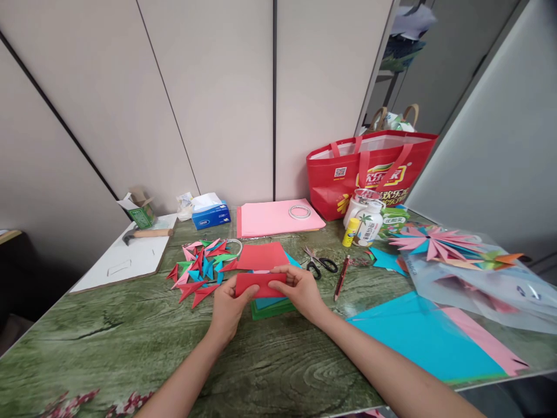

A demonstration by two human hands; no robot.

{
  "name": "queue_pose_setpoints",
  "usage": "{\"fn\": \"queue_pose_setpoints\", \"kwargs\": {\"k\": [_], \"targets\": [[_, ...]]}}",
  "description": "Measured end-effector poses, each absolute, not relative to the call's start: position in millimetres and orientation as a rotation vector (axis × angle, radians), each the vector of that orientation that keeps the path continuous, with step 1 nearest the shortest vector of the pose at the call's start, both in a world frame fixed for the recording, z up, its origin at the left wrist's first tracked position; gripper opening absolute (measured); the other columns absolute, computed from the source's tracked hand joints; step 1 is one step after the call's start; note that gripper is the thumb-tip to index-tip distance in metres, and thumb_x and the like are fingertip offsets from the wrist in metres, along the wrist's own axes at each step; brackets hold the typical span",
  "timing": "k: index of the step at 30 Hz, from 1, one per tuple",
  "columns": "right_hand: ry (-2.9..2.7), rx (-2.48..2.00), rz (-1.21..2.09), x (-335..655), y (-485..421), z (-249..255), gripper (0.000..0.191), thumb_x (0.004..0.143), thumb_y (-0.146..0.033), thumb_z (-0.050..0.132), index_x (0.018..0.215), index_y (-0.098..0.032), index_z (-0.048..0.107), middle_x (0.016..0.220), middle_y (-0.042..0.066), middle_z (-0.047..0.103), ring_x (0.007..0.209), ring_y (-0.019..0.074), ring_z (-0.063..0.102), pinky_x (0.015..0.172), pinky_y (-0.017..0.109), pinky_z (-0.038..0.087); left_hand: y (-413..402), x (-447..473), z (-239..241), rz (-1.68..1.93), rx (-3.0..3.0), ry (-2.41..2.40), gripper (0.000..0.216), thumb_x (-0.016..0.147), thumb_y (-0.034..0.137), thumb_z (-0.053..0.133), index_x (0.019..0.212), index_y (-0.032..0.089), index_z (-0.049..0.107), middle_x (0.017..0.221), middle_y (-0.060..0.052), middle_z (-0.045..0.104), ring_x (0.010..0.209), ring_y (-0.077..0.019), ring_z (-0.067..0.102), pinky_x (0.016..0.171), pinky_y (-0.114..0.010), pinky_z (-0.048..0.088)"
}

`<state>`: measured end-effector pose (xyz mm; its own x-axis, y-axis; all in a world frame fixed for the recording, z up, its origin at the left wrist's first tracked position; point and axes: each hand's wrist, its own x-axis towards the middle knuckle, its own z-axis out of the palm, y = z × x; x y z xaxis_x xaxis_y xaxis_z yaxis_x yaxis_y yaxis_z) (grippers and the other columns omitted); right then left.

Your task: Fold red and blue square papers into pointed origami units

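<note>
A folded piece of red paper (263,283) is held up over the middle of the table, pinched at both ends. My left hand (230,299) grips its left end, thumb on the near face. At the right end my right hand (300,290) does the same. Beneath and behind it lie a red sheet (263,255) and several blue and green sheets, the green one (274,312) nearest me. Left of my hands is a pile of folded pointed paper pieces (202,264) in red, pink, blue and green.
Scissors (321,264), a pencil (342,278), a glue stick (350,232) and a white jar (369,223) are to the right. Blue paper (426,334) lies near the right edge. Behind stand a tissue box (211,216), pink paper (265,217) and a red bag (322,180). A hammer (145,233) rests left.
</note>
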<state>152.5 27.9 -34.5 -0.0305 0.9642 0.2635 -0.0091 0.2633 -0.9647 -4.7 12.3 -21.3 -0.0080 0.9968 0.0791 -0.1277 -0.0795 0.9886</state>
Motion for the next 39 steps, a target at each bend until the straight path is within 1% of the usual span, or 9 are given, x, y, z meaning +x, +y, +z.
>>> {"fn": "queue_pose_setpoints", "kwargs": {"k": [5,12,16,19,25,35,39], "targets": [[-1.325,-0.986,1.05,152.7,28.5,-35.3,0.027,0.059,-0.033,0.071,0.078,-0.015,0.064,0.069,0.003,0.065,0.058,0.0135,0.055,0.052,0.025,0.045,11.9,-4.6,-21.3,1.329,1.171,1.07,0.026,0.062,0.023,0.069,0.086,0.015,0.064,0.085,-0.004,0.069,0.074,-0.0175,0.062,0.07,-0.028,0.048],[-1.368,-0.993,0.989,152.9,27.9,-34.1,0.024,0.06,-0.035,0.069,0.076,-0.017,0.066,0.068,0.002,0.065,0.056,0.0136,0.055,0.05,0.025,0.046,12.1,-4.2,-20.9,1.33,1.149,1.077,0.027,0.059,0.023,0.07,0.084,0.014,0.065,0.083,-0.005,0.07,0.072,-0.0179,0.062,0.068,-0.028,0.049],[-1.395,-0.949,0.988,153.3,27.3,-32.9,0.022,0.063,-0.032,0.069,0.079,-0.018,0.066,0.075,0.004,0.067,0.066,0.0166,0.059,0.057,0.027,0.048,11.7,-3.8,-19.7,1.327,1.156,1.072,0.027,0.06,0.023,0.07,0.084,0.014,0.065,0.084,-0.005,0.07,0.073,-0.0183,0.062,0.069,-0.029,0.049],[-1.404,-0.931,1.006,153.6,27.0,-32.6,0.02,0.064,-0.03,0.068,0.08,-0.018,0.067,0.078,0.004,0.067,0.07,0.0175,0.06,0.061,0.028,0.049,11.5,-3.7,-19.5,1.328,1.163,1.069,0.026,0.06,0.023,0.069,0.085,0.014,0.065,0.083,-0.005,0.07,0.073,-0.0183,0.062,0.069,-0.029,0.049],[-1.391,-0.92,1.022,153.5,27.3,-33.4,0.02,0.063,-0.028,0.068,0.08,-0.018,0.066,0.078,0.004,0.067,0.07,0.0173,0.06,0.062,0.029,0.049,11.2,-3.6,-20.5,1.326,1.156,1.058,0.026,0.061,0.022,0.069,0.086,0.014,0.064,0.084,-0.005,0.07,0.073,-0.0183,0.062,0.07,-0.03,0.049],[-1.393,-0.95,1.029,153.8,26.9,-33.5,0.022,0.064,-0.03,0.068,0.081,-0.017,0.066,0.078,0.004,0.067,0.068,0.0169,0.059,0.06,0.027,0.047,11.5,-3.0,-20.0,1.338,1.144,1.041,0.026,0.06,0.023,0.07,0.083,0.014,0.066,0.081,-0.004,0.07,0.071,-0.0179,0.063,0.067,-0.029,0.05],[-1.414,-0.921,1.039,153.9,26.9,-33.4,0.021,0.066,-0.028,0.067,0.084,-0.018,0.066,0.082,0.004,0.067,0.072,0.0177,0.059,0.063,0.028,0.047,11.5,-2.7,-19.9,1.341,1.128,1.037,0.026,0.06,0.023,0.07,0.084,0.013,0.065,0.081,-0.005,0.07,0.071,-0.0178,0.063,0.068,-0.029,0.05]]}}
